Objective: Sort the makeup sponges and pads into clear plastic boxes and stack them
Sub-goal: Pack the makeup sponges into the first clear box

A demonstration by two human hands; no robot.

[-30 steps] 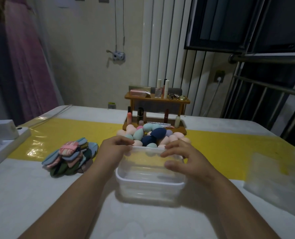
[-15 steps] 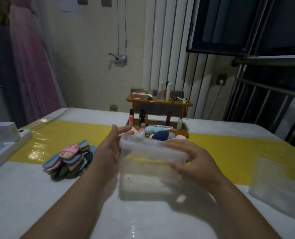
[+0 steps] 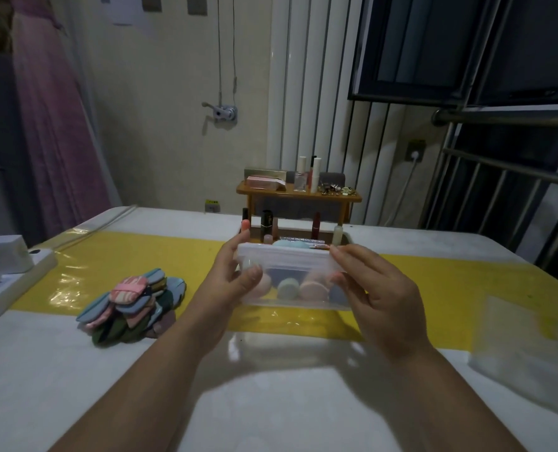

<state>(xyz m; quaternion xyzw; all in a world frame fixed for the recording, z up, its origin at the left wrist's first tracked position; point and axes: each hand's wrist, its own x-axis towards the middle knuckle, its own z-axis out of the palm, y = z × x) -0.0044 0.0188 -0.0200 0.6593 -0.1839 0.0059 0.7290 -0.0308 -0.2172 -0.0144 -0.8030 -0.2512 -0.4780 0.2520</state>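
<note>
Right now both hands hold one clear plastic box (image 3: 290, 260) up off the table (image 3: 75, 386), above the yellow strip (image 3: 140, 252) that runs across it. The left hand (image 3: 228, 285) takes the box's left end, thumb pressed on the near wall and fingers wrapped round the far side; its grip is closed on the box. The right hand (image 3: 381, 295) takes the right end, fingertips pinching the rim and thumb on the near wall, so that grip is closed on the box too. Rounded makeup sponges (image 3: 287, 287) in pink, mint and dark blue show through the clear wall; whether they lie inside the box or behind it cannot be told. A teal sponge (image 3: 287, 244) shows just over the rim. To the left, well apart from the box, a heap of flat makeup pads (image 3: 134, 301) in blue, pink and green lies at the edge of the strip. Behind the box stands a small wooden rack (image 3: 298, 194) with bottles on its top shelf and lipsticks (image 3: 266, 220) below. Another clear plastic piece (image 3: 525, 337) lies at the right of the table, and a white power strip (image 3: 7, 272) lies at the left edge.
</note>
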